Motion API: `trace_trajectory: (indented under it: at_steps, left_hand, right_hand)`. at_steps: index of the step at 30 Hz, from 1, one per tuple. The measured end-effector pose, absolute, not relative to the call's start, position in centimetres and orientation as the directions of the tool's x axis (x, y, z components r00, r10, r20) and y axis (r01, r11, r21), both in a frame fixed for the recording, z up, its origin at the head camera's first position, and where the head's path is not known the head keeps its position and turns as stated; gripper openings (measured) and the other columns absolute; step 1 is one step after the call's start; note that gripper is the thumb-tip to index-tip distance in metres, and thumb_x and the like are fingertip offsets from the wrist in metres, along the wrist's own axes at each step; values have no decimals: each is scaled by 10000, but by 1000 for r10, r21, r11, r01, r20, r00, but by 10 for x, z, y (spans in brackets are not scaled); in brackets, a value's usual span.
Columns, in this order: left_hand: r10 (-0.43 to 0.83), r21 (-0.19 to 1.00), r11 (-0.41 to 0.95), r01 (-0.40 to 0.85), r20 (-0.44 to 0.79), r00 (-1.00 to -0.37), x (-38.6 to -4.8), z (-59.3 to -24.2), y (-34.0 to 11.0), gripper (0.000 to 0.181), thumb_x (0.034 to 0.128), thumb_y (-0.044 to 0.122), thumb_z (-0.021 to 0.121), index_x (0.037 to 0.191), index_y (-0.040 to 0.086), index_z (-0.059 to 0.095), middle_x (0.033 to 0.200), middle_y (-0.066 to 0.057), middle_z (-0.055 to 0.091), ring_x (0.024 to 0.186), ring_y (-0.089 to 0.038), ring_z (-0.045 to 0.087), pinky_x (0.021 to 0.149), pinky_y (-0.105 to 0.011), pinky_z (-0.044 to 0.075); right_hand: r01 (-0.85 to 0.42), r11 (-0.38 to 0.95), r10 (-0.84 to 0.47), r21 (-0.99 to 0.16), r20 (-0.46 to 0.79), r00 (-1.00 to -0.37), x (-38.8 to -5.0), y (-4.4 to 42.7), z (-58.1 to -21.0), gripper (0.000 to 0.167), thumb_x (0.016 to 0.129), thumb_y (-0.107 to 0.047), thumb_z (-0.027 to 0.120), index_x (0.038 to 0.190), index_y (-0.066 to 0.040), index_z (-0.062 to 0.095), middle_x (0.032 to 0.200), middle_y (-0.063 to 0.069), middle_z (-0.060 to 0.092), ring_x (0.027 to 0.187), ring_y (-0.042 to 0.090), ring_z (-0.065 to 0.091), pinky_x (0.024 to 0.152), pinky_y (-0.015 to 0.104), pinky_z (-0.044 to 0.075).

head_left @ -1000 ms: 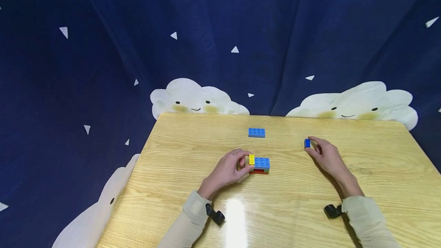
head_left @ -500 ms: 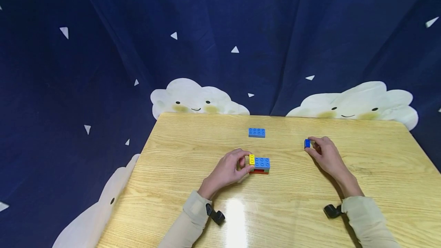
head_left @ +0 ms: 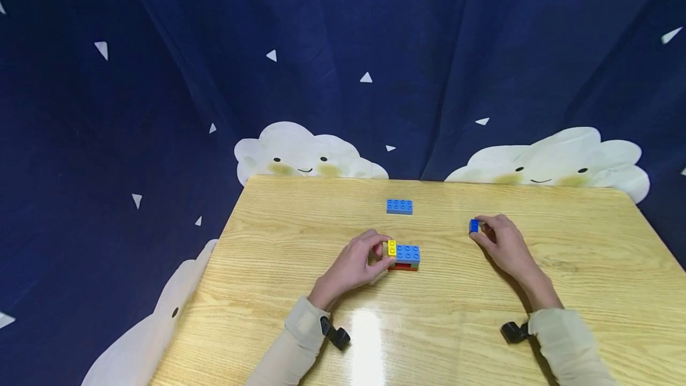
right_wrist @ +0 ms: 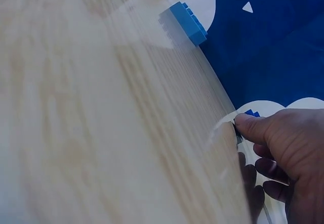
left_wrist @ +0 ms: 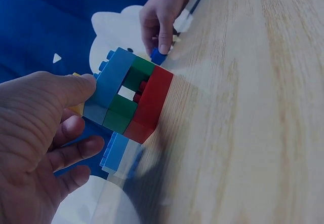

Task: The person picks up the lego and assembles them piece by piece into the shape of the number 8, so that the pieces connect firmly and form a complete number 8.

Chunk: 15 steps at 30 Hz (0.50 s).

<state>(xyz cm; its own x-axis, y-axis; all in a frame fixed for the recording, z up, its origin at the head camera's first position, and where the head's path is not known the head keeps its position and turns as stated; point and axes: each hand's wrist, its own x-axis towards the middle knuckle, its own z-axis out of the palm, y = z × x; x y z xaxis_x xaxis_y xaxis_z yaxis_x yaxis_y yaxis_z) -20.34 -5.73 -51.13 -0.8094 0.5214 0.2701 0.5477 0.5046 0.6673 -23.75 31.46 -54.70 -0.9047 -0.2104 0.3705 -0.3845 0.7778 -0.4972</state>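
Observation:
On the table in the head view stands a small stack of toy bricks: a light blue brick [head_left: 408,253] on top, green bricks [left_wrist: 119,111] in the middle and a red brick [left_wrist: 150,105] at the bottom. My left hand [head_left: 355,264] pinches a small yellow brick [head_left: 392,248] at the stack's left end, thumb in front and index finger behind. To the right, my right hand [head_left: 506,246] pinches a small dark blue brick [head_left: 474,226] between thumb and finger. In the right wrist view the thumb hides most of that brick.
A loose light blue brick [head_left: 399,206] lies on the wooden table [head_left: 300,213] behind the stack. Past the table's far edge hangs a dark blue curtain [head_left: 321,76] with white triangles and clouds. A black camera is worn on each wrist.
The right hand has moved slightly left and nearer with the dark blue brick. The left hand and the stack have kept their place.

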Motion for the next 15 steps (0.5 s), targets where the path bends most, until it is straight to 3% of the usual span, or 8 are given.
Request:
trace_trajectory:
  at_steps: [4, 15]
  left_hand:
    - [520, 665, 511, 544, 265, -812, -203, -512, -57, 304, 955, 282, 790, 1171, 89, 697, 924, -52, 604, 828, -224, 583, 716, -207, 431]
    - [519, 649, 513, 562, 287, -805, -202, -510, -57, 314, 951, 273, 793, 1179, 79, 699, 917, -40, 602, 822, -221, 582, 731, -211, 445]
  right_hand:
    - [-380, 778, -211, -500, 361, -908, -233, 309, -545, 328, 951, -96, 771, 1223, 62, 680, 886, 96, 550, 769, 203, 436, 666, 319, 367]
    - [-386, 766, -233, -514, 339, -912, -218, 290, -541, 332, 956, -124, 772, 1248, 7, 684, 897, 45, 582, 777, 177, 485, 673, 322, 415]
